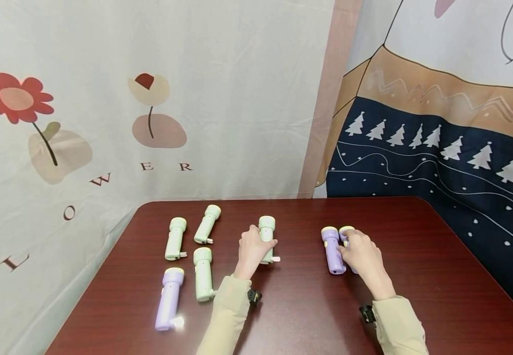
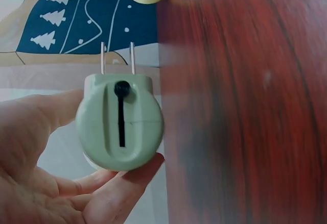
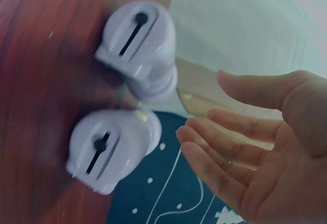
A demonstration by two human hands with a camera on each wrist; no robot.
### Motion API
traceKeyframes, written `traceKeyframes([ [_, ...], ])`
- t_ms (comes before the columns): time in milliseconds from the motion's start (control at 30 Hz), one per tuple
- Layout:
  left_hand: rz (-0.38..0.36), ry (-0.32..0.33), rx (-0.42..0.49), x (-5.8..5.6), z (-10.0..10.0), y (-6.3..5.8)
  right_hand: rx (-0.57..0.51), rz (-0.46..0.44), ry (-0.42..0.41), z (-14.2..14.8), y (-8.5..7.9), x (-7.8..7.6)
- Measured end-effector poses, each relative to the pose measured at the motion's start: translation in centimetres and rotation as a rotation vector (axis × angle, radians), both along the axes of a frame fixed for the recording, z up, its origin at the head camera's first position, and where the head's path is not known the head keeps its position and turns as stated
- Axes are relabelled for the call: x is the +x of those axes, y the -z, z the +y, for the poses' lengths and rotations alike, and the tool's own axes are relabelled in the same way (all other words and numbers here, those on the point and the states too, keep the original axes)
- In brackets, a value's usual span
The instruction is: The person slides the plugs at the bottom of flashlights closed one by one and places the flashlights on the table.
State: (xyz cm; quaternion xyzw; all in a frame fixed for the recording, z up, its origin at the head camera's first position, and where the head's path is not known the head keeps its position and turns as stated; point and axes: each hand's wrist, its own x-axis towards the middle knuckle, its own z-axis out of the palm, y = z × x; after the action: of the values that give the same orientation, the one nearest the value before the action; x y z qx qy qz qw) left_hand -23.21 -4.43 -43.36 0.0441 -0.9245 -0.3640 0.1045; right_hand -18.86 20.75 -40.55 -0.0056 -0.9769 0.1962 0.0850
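My left hand (image 1: 250, 250) holds a pale green flashlight (image 1: 267, 230) between thumb and fingers at the middle of the table. In the left wrist view, the round end of this flashlight (image 2: 135, 132) faces the camera, with two metal plug prongs standing out from it. My right hand (image 1: 363, 252) hovers beside two purple flashlights, the left one (image 1: 334, 256) lying in full view and the right one (image 1: 347, 229) partly hidden by the hand. The right wrist view has its fingers (image 3: 219, 175) loosely spread, apart from both purple flashlights.
On the left of the dark red table (image 1: 301, 315) lie several more flashlights: a green one (image 1: 175, 239), another green one at the back (image 1: 207, 224), a third green one (image 1: 203, 273) and a purple one (image 1: 169, 298) in front. A printed curtain (image 1: 238, 98) hangs behind the table.
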Motion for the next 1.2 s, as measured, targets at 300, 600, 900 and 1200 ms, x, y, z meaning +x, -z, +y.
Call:
traceKeyframes([
  [300,0.000,-0.010,0.044,0.6,1.1,-0.4,0.030,0.120,-0.152,-2.5,0.3,0.2],
  [600,0.026,0.013,0.069,1.0,2.0,-0.8,0.022,0.136,-0.300,-5.6,0.9,0.6],
  [900,0.041,0.033,0.103,1.3,2.6,-1.2,0.013,0.138,-0.346,-7.5,1.4,1.0],
  [1200,0.077,0.046,0.095,1.4,2.9,-1.1,-0.004,0.101,-0.345,-8.4,1.7,1.3],
])
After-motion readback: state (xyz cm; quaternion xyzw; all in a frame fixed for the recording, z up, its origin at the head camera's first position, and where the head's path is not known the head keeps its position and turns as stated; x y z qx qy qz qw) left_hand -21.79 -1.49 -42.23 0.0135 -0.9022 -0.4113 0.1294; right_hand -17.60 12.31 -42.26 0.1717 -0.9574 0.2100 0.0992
